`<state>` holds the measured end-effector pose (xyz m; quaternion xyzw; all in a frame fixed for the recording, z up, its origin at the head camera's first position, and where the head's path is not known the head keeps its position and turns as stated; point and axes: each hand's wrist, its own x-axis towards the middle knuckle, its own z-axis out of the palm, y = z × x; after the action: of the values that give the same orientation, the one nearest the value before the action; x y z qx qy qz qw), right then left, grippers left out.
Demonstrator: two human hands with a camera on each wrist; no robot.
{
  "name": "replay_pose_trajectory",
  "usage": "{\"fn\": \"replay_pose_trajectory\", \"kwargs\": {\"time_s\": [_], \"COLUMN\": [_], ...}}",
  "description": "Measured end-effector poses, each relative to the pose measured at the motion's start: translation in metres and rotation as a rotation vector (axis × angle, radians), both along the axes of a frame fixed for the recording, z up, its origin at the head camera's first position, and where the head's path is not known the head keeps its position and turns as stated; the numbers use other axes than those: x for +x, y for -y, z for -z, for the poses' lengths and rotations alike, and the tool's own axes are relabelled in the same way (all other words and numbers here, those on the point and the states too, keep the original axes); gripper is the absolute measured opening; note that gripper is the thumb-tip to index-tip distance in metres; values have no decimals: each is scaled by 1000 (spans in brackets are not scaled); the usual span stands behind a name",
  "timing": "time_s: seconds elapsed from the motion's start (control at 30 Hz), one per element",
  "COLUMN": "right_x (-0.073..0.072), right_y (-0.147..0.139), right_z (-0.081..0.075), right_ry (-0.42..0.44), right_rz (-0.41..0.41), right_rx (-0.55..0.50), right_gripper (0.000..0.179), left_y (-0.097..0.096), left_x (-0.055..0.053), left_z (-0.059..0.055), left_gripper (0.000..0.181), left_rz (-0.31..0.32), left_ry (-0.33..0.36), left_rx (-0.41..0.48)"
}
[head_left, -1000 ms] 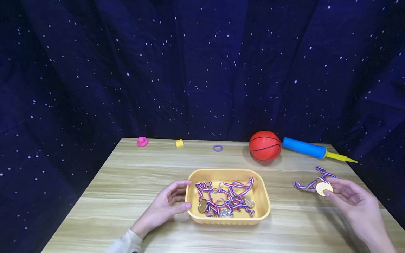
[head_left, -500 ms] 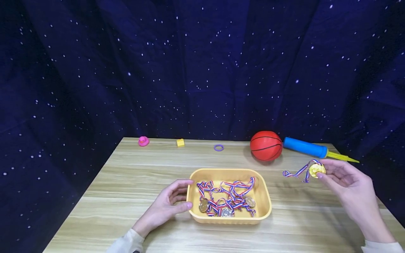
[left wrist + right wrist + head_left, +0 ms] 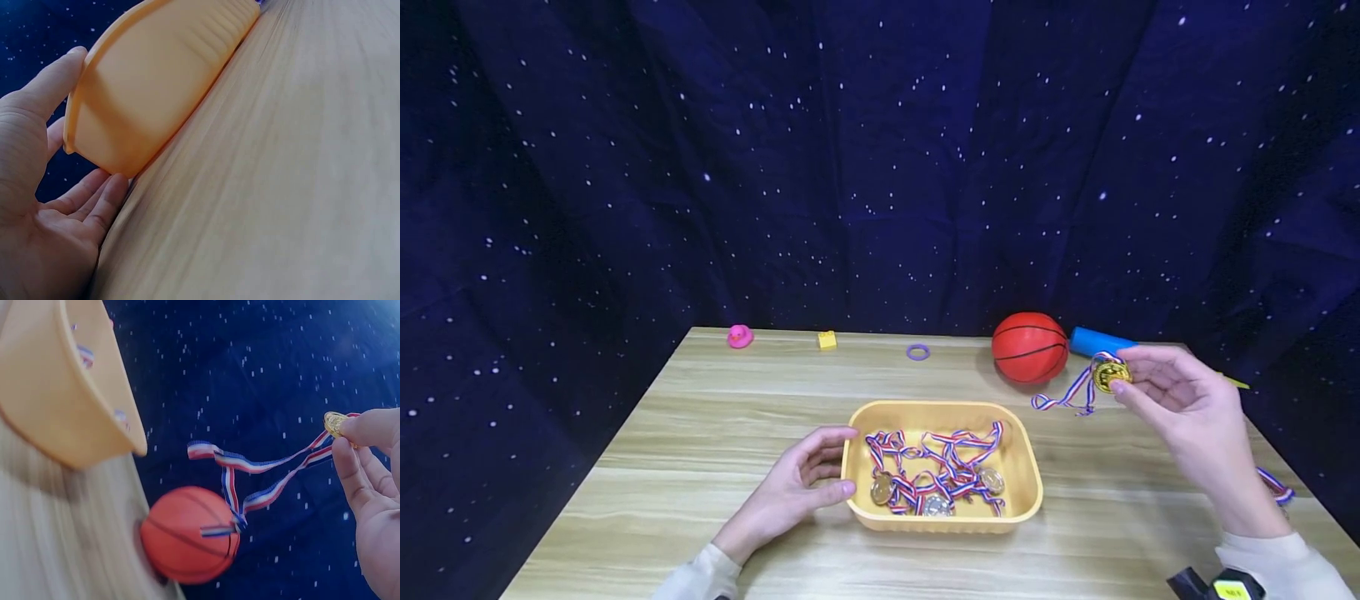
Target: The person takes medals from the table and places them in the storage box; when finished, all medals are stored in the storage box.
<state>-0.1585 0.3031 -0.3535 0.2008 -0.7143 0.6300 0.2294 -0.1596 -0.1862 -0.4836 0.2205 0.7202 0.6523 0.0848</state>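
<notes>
My right hand (image 3: 1187,408) pinches a gold medal (image 3: 1108,376) between thumb and fingers, raised over the right side of the table. Its red, white and blue ribbon (image 3: 269,465) trails loose, passing in front of the ball in the right wrist view. A yellow plastic tub (image 3: 1037,475) stands at the middle front, with several medals and tangled striped ribbons (image 3: 955,475) inside. Against the tub's left end rests my left hand (image 3: 790,483). Its thumb is at the rim and the fingertips touch low on the outer wall in the left wrist view.
Behind the tub sit a red toy basketball (image 3: 1028,347) and a blue pump (image 3: 1097,342), partly hidden by my right hand. Along the back edge lie a purple ring (image 3: 917,352), yellow block (image 3: 827,340) and pink duck (image 3: 740,337). Another striped ribbon (image 3: 1276,485) lies beyond my right wrist.
My right hand has lifted the gold medal and carried it left and toward the back, its ribbon trailing. The left hand and tub have stayed in place.
</notes>
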Motion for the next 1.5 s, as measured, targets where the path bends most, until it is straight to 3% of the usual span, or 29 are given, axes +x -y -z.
{"fn": "replay_pose_trajectory", "kwargs": {"time_s": [0.27, 0.53, 0.8, 1.5], "right_x": [-8, -17, -24, -31], "right_y": [33, 70, 102, 132], "right_z": [-12, -12, 0, 38], "right_ry": [-18, -26, 39, 268], "right_rz": [-86, -178, -282, -339], "right_rx": [42, 58, 67, 303], "right_gripper": [41, 37, 32, 26], "left_y": [2, 3, 2, 0], "left_x": [1, 1, 1, 1], "left_z": [1, 2, 2, 0], "left_gripper": [72, 71, 71, 72], "left_rz": [-5, -7, -5, -3], "left_ry": [5, 5, 3, 16], "left_rx": [0, -8, -6, -8]}}
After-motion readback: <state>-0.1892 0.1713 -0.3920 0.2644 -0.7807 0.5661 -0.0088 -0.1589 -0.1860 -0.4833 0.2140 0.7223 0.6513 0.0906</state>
